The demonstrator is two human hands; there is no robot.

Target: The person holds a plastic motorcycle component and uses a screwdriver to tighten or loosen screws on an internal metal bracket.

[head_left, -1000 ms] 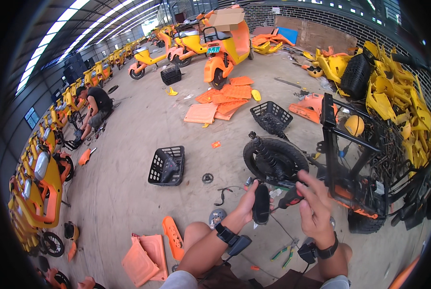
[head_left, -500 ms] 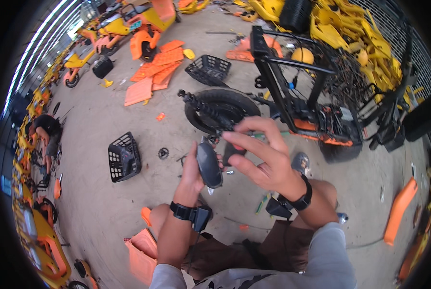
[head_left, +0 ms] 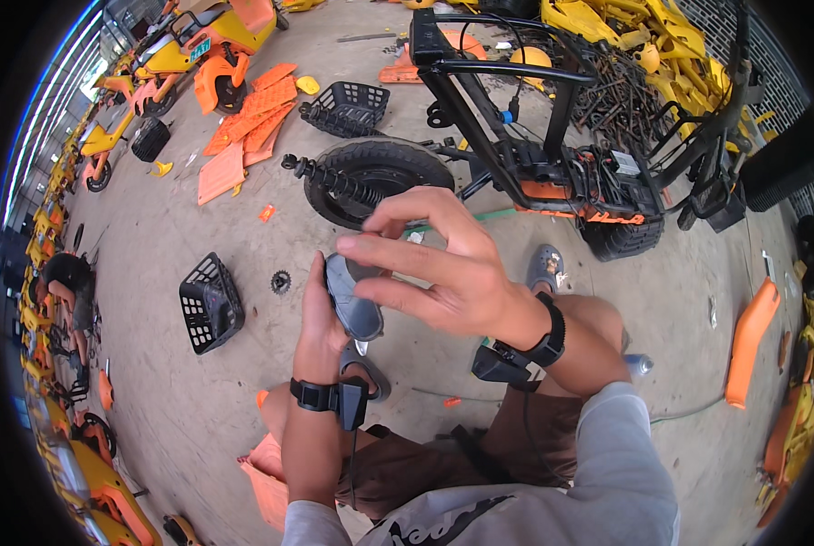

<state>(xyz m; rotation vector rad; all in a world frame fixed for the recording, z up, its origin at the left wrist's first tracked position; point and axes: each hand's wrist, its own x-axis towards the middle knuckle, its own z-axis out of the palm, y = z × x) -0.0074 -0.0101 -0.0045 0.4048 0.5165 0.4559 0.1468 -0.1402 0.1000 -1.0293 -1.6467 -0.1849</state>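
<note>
My left hand (head_left: 316,314) is wrapped round a dark grey, oblong casing (head_left: 360,318) with a smooth, rounded lower end. My right hand (head_left: 434,264) is bent over its upper part, fingertips close together. Between those fingertips shows a dark, rounded shape; whether it is a separate tool handle or part of the casing is hidden. Both hands are above the floor in front of my bent knees. Just beyond them lies a black wheel (head_left: 432,167) with a coil-spring shock absorber (head_left: 334,182).
A black scooter frame (head_left: 552,150) stands ahead right. Black baskets (head_left: 211,305), a small gear (head_left: 281,282) and orange panels (head_left: 248,123) lie on the floor. Yellow panels (head_left: 680,55) are heaped far right. At far left, another person (head_left: 69,282) bends beside lined-up scooters.
My right hand has moved left over the casing, hiding the red-and-black object seen at its fingers before. My left hand still holds the casing. The whole view has shifted.
</note>
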